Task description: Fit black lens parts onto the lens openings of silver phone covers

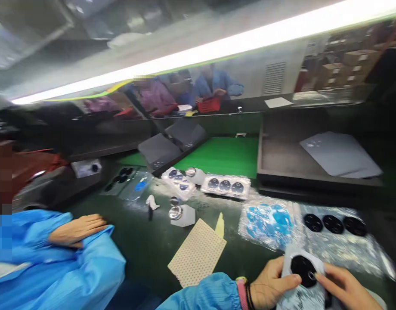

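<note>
Dark green bench (136, 249) beneath a bright tube light (198, 54): above it, the left hand (270, 284) grasps a pale plate (306, 298) bearing a black disc (300, 266); the right hand (348, 287) lays a fingertip at the disc's edge, its grip unclear. Beyond lie three black rounds (333, 224) and a blue-filled bag (269, 219); leftward, a dotted sheet (198, 254), then a co-worker's hand (78, 228).
</note>
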A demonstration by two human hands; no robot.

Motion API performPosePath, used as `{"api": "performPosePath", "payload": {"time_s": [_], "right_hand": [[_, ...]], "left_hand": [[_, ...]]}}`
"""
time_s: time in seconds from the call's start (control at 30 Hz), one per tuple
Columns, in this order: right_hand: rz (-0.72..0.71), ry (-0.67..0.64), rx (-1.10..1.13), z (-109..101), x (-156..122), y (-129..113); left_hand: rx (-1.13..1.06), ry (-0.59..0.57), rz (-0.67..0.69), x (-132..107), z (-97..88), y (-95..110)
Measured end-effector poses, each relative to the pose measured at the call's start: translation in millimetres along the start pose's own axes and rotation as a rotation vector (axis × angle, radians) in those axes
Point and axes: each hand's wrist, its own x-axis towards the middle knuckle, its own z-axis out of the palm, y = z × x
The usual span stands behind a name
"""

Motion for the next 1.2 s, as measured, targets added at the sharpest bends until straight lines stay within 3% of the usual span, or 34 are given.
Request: {"api": "performPosePath", "payload": {"time_s": [0.1,0.2,0.43,1.03,1.13,1.2], "right_hand": [[0.018,-0.007,0.084,5,-6,-31],[-0.029,-0.027,0.222,13,-10,-46],[-0.069,-0.122,0.373,30,-18,-40],[-0.115,-0.084,0.352,42,-18,-45],[-0.131,-0.068,0.273,40,-17,-47],[-0.155,0.048,0.096,31,-22,-48]], "left_hand": [[0.021,-0.065,0.007,-8,-5.7,4],[0.060,-0.056,0.011,-12,-12.5,7],[0.133,0.003,0.052,-19,-19.5,11],[0.130,0.040,0.021,-27,-19.3,21],[0.073,0.094,-0.026,-26,-17.6,24],[0.033,0.135,-0.059,-24,-16.5,26]]}}
